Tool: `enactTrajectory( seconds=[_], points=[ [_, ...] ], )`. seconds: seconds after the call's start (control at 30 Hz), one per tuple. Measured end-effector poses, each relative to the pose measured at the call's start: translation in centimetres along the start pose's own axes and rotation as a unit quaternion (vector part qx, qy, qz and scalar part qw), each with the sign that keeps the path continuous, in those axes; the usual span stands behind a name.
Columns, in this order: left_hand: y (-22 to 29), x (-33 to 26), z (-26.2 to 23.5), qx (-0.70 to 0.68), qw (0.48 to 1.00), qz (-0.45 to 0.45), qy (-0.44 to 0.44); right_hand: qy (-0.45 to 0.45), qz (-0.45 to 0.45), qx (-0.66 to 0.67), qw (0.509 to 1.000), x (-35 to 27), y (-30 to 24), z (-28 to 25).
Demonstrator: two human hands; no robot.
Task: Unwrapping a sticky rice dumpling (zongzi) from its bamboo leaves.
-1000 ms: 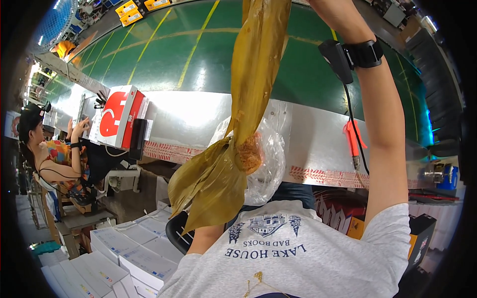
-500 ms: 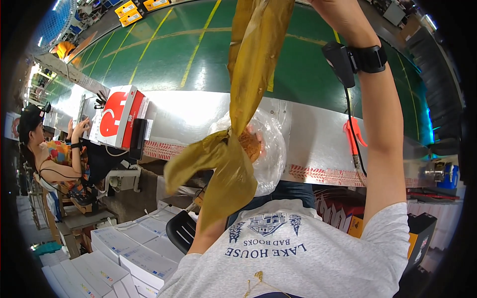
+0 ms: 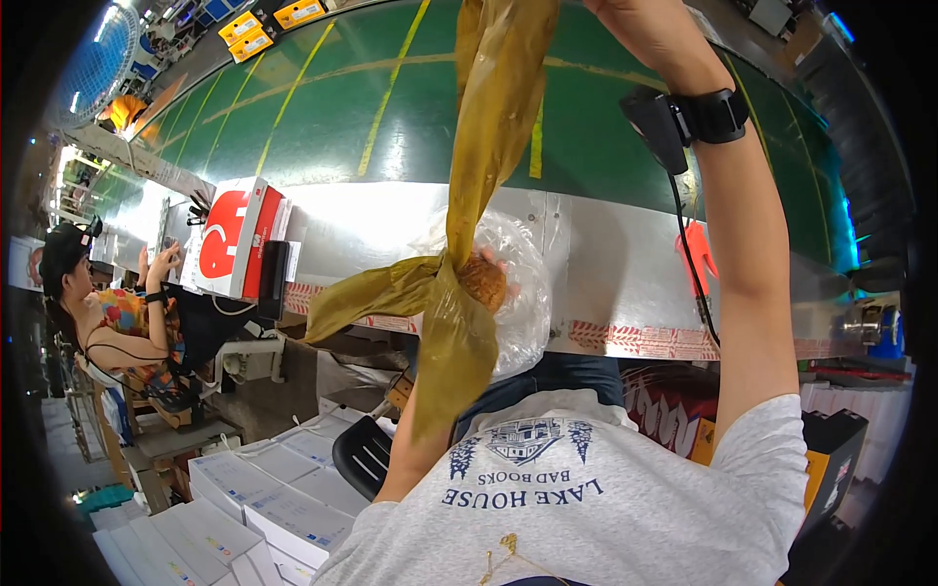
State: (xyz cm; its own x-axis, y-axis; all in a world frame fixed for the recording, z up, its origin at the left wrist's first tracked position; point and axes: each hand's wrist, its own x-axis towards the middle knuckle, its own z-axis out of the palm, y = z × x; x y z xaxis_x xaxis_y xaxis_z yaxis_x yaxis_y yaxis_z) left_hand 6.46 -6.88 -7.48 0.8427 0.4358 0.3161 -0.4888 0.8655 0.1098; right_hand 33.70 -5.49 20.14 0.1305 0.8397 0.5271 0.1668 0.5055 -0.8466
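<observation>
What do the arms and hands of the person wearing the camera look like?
They have short, light grey sleeves and bare forearms. The right hand shows no glove; its wrist wears a wide black strap with a boxy black gadget and a thin black cable. The left wrist is hidden, so I can't tell what's worn there.
</observation>
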Motion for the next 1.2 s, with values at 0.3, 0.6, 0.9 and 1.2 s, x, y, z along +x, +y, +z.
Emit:
enactTrajectory(
  seconds=[0.3,0.6,0.9,1.2],
  points=[
    [1.1,-1.4,0.5,-0.041,0.995,-0.012,0.091,0.003,0.009,0.017,1.0,-0.6,0.1,-0.2],
    [0.7,-1.3,1.2,-0.006,0.997,-0.007,0.077,-0.02,0.004,0.031,0.999,-0.4,0.7,-0.5],
    [-0.3,0.3,2.4,-0.004,1.0,-0.016,-0.012,0.001,0.009,0.041,0.999,-0.5,1.3,-0.6],
    [-0.8,-0.6,1.9,0.058,0.989,0.064,0.12,0.0,0.011,0.026,1.0,-0.8,1.5,-0.6]
  ],
)
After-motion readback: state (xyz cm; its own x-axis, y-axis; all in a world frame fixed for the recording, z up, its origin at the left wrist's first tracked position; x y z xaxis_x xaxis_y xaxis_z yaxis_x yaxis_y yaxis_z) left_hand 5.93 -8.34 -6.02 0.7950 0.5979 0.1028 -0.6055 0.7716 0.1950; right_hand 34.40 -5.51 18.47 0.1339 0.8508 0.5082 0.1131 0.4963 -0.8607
